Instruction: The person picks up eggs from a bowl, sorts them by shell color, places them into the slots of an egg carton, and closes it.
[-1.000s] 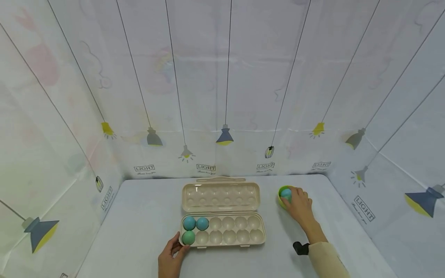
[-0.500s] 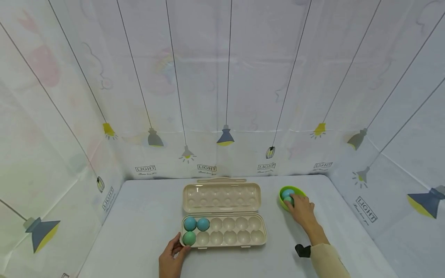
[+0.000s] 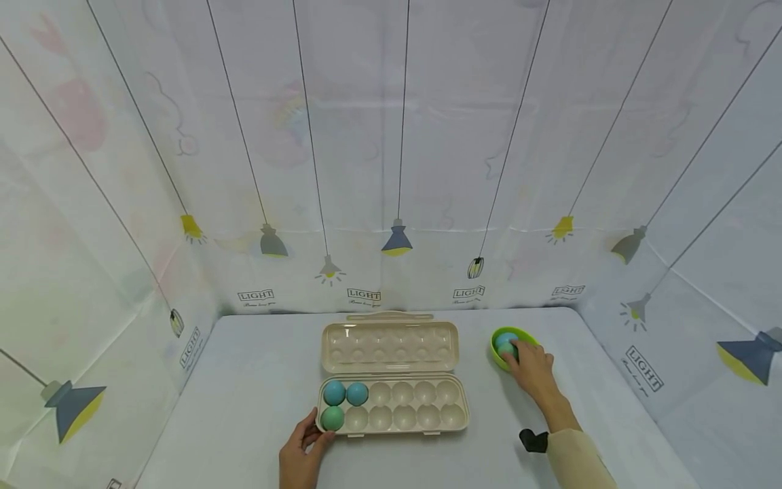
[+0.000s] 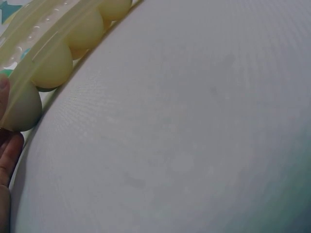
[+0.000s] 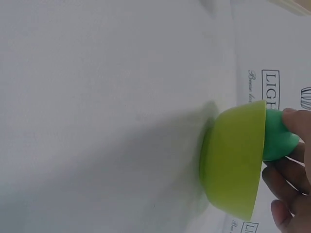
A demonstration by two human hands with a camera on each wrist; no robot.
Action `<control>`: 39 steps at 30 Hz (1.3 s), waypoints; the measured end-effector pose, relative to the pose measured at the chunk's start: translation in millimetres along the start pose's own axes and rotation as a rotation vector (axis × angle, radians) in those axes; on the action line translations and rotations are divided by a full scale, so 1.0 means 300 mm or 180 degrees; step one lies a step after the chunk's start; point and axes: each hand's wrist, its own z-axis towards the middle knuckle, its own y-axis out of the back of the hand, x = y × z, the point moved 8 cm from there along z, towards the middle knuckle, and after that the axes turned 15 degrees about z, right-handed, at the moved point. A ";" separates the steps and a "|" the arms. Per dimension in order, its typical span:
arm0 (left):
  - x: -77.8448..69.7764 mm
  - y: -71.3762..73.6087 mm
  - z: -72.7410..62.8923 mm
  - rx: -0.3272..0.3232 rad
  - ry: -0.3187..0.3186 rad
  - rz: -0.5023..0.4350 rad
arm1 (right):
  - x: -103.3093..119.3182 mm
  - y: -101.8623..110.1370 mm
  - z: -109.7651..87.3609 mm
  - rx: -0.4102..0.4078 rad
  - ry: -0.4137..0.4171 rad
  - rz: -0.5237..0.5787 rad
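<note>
Part-hiding a round lime-green bowl [image 5: 233, 162], the right hand [image 3: 534, 372] pinched its green egg [image 5: 279, 140] beside a blue egg [image 3: 504, 339], the left hand [image 3: 303, 449] a beige plastic carton [image 3: 392, 419] holding three.

Plain pale cream right sleeve [image 3: 577, 458], small black two-lobed piece [image 3: 533, 441] jutting out beside its end, bare fingers [image 5: 300, 122]

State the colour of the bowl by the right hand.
The bowl is lime green, best seen in the right wrist view.
</note>
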 end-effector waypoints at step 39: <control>-0.025 0.012 -0.001 -0.0106 -0.0368 -0.0109 | 0.676 -0.213 -0.248 -0.0594 0.1697 0.1640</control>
